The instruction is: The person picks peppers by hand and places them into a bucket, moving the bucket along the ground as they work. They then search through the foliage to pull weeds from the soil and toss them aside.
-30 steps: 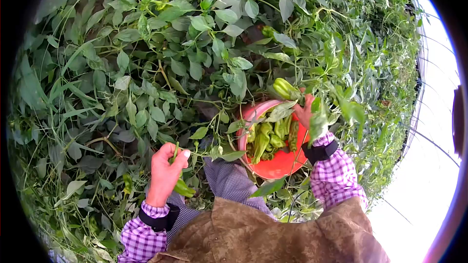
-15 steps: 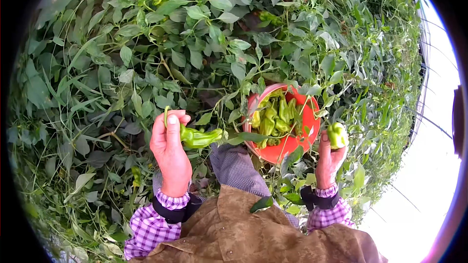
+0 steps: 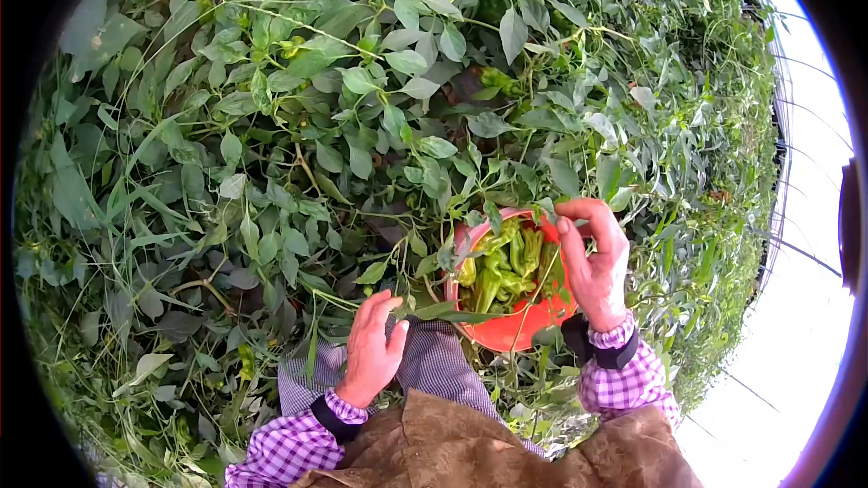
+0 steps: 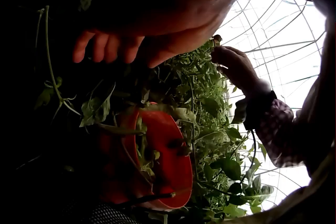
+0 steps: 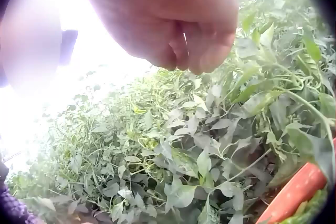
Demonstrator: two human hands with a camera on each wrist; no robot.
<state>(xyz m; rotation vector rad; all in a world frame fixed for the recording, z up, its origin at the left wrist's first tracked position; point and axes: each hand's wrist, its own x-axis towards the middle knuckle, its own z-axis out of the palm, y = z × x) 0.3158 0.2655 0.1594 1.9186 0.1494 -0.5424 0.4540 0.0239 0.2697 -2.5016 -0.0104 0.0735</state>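
A red bucket (image 3: 511, 334) with several green peppers (image 3: 493, 282) stands among the plants in the head view. Its red wall (image 4: 181, 176) also shows in the left wrist view. To the bucket's left, my left hand (image 3: 372, 354) is held over the trouser leg, fingers extended and holding nothing. My right hand (image 3: 599, 267) is over the bucket's right rim, thumb and forefinger bent close together beside leaves; no pepper shows in it. In the right wrist view the fingers of that hand (image 5: 178, 24) are bent, with nothing visible between them.
Dense leafy pepper plants (image 3: 362, 126) surround the bucket, and some stems and leaves cross its rim. A green pepper (image 3: 246, 361) hangs low at the left. On the right, a bright wall with thin dark lines (image 3: 805, 172) borders the plants.
The peppers that each hand held are out of both hands. My left hand has moved down and right, while the right has come in from the bucket's right side to its rim.
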